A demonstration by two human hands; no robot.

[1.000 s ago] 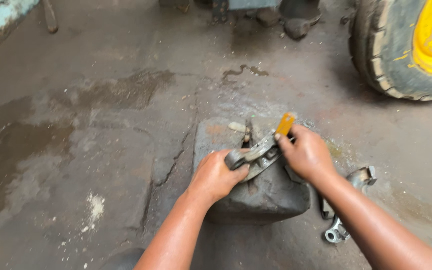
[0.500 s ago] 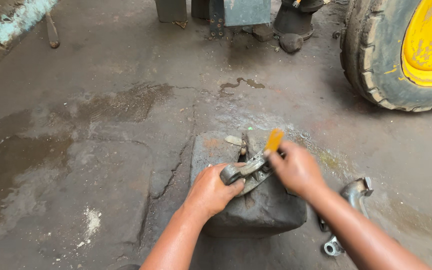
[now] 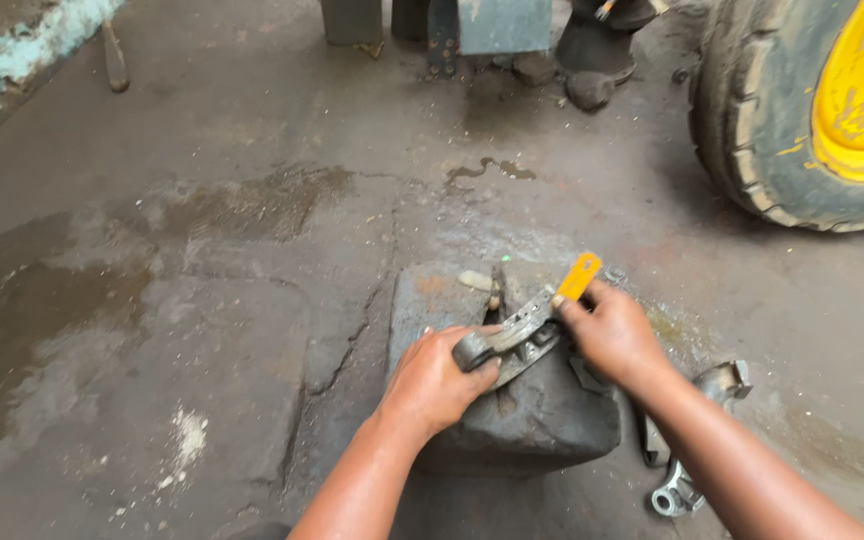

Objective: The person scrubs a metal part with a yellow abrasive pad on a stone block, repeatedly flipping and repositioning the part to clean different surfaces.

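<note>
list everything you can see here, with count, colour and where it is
metal bracket part: 1, grey, on the stone block, held at its near end
orange-handled tool: 1, orange grip, against the bracket's far end
stone block: 1, dark grey, on the floor at centre
second metal part: 1, grey, on the floor right of the block
tyre with wheel: 1, black tyre, yellow rim, top right
metal stands and base: several, grey-green, top centre
rock: 1, dark, by the stands
concrete floor: cracked, grey, wet patches
left hand: grips the bracket
right hand: holds the tool
</note>
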